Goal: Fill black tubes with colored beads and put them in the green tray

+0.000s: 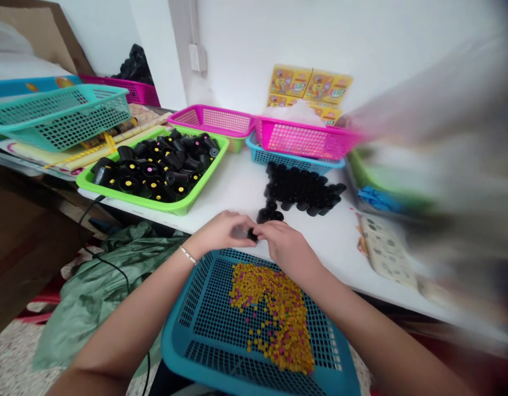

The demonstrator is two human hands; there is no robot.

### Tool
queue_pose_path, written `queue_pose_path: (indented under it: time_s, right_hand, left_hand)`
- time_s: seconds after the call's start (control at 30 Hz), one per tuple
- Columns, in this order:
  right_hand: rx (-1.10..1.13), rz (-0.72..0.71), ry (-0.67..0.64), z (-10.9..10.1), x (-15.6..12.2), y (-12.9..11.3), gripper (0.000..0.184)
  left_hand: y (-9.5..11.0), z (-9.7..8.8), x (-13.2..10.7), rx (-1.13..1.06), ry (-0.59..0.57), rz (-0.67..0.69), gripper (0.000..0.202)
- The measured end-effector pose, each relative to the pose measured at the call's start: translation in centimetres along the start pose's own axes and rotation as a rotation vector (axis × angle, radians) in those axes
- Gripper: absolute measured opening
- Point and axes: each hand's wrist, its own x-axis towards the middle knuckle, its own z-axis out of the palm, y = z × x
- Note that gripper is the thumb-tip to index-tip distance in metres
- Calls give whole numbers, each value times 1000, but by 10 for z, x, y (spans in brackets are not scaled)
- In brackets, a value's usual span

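Note:
At the front edge of the white table, my left hand (225, 232) holds a small black plastic cup (252, 235) between thumb and fingers. My right hand (289, 247) meets it there, fingertips pinched at the cup's side; what else they may hold is hidden. Just beyond stand a few more black cups (275, 216) and a dense group of them (299, 187). Below my hands, a teal basket (188, 352) carries many small yellow and pink discs (285, 319). To the left, a lime green basket (177, 208) is heaped with black cups (171, 159), many showing a yellow or pink dot.
Pink baskets (307, 140) and a blue basket (295, 160) stand against the wall by yellow boxes (307, 85). An empty turquoise basket (68, 118) sits far left. A patterned case (388, 250) lies right, near blurred plastic. A black cable (114, 264) hangs off the table.

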Motion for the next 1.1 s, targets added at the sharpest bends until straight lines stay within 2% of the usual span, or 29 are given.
queue_pose_path:
  time_s: [0.1, 0.2, 0.33, 0.4, 0.47, 0.57, 0.73, 0.9, 1.1]
  right_hand:
    - [-94, -28, 24, 5, -7, -10, 41]
    - [-239, -124, 3, 7, -8, -18, 35]
    - [-269, -214, -4, 6, -8, -13, 34]
    - [-177, -160, 37, 4, -9, -8, 36]
    - [-97, -39, 110, 1, -11, -6, 35]
    - [-132, 44, 150, 0, -13, -12, 32]
    - [-405, -98, 27, 17, -17, -17, 35]
    - [-603, -225, -3, 33, -28, -11, 41]
    - [-631, -306, 0, 33, -30, -12, 40]
  left_hand:
    - [0, 0, 1, -14, 2, 2, 35]
    - [0, 0, 1, -5, -1, -1, 39]
    - [0, 0, 0, 16, 16, -3, 35]
    - [0, 1, -1, 16, 18, -12, 35]
    - [-1, 2, -1, 20, 22, -14, 35]
    - [-1, 2, -1, 23, 30, -1, 34]
    - [-3, 2, 0, 24, 12, 7, 34]
    - [-3, 2, -1, 27, 13, 2, 32]
    - [0, 1, 0, 20, 17, 17, 26]
